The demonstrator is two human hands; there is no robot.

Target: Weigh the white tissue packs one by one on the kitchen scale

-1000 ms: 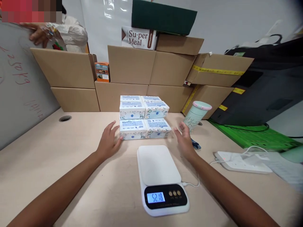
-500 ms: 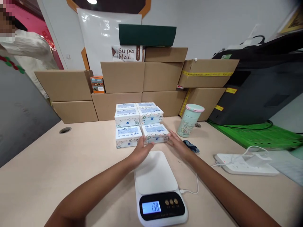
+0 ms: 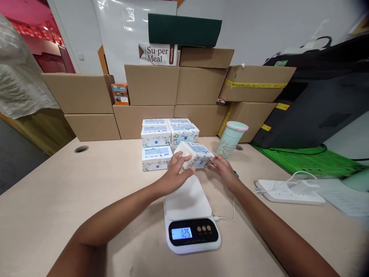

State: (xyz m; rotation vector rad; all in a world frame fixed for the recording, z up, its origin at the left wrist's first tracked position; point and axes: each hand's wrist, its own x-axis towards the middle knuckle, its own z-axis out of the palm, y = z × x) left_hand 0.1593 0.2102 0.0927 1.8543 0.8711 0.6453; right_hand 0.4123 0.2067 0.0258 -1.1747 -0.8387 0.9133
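Both sets of fingers (image 3: 186, 175) clamped on one white pack (image 3: 198, 149), pale tabletop (image 3: 109, 173) below, stacked cardboard boxes (image 3: 152, 84) behind.

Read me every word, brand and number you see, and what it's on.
"Su-per Meal": white box.
"Manhua", apparently: front-left patterned pack.
"308", apparently: orange box.
"1.2", last digit unclear: scale display.
Too small or blurred: marks on the brown strip, held pack, below the buttons, and yellow tape.

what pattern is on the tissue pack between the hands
The tissue pack has a small floral print on white, best seen in the head view.
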